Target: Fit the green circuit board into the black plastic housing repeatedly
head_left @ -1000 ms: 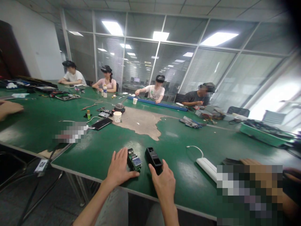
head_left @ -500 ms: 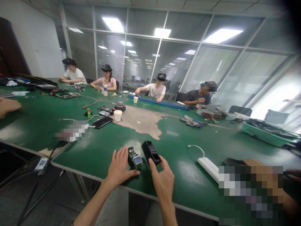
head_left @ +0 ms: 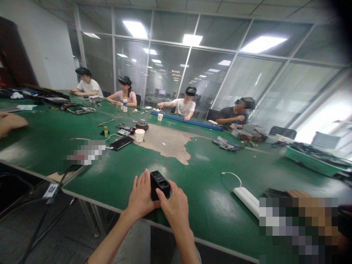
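A black plastic casing (head_left: 160,181) with a small window and markings on top stands upright on the green table, right in front of me. My left hand (head_left: 141,192) holds it from the left, with fairly straight fingers along its side and the thumb at its near end. From the right, my right hand (head_left: 174,205) grips it between thumb and fingers. The green circuit board with a small screen is hidden, apparently beneath or inside the casing.
To the right lie a white power strip (head_left: 244,200) and another person's hand (head_left: 299,193). A phone (head_left: 121,143), a paper cup (head_left: 139,135) and a battery (head_left: 106,132) are farther left. A green basket (head_left: 316,161) of cables stands at the right. Several people sit across the table (head_left: 203,198).
My right hand has moved left with the black casing, bringing it over the circuit board, which has gone from sight. My left hand has stayed nearly in place.
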`<state>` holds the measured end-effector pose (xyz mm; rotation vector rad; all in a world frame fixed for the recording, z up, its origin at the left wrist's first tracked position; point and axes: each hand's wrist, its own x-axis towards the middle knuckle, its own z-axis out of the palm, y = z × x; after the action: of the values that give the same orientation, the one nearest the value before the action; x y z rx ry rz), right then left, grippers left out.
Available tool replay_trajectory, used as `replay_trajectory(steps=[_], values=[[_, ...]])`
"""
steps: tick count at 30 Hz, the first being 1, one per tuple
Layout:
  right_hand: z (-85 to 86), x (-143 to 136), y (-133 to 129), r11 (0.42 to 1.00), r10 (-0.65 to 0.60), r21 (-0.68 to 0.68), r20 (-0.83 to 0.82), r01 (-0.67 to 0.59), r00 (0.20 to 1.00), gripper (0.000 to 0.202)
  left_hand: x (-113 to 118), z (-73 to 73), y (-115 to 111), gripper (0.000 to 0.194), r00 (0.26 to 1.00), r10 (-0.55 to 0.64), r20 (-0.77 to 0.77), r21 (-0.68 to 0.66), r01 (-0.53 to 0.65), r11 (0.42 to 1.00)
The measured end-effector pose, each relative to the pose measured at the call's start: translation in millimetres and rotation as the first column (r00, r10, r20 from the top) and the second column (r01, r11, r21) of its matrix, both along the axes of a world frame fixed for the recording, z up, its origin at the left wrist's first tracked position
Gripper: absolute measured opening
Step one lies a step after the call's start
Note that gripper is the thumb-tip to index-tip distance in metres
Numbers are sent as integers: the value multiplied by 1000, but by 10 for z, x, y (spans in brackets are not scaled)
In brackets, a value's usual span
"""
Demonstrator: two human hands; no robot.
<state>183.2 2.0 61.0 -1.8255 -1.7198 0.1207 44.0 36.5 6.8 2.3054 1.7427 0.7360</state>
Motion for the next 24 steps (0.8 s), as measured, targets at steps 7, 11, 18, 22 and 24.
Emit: replay_trajectory(steps=[7,11,18,22,24], values=[[-114,-26,-53,996,-15,-86,92,23,996,45,4,86,-47,115,999,-18,27,4,18,1000],[-165,-9,-49,999,-30,-38,74,33,997,66,1,75,-44,114,999,-15,42,26,14,1000],[-234,-36,-25,1000,-11,8,-38,12,999,38,-9,35,-11,113,998,-10,64,41,7,999],[-165,-40,0,997,2,74,-123,7,992,40,-13,-10,8,115,998,-9,64,41,6,999],[-96,-3,17,995,4,103,-184,15,983,43,-19,-34,17,121,998,-11,58,38,8,999]])
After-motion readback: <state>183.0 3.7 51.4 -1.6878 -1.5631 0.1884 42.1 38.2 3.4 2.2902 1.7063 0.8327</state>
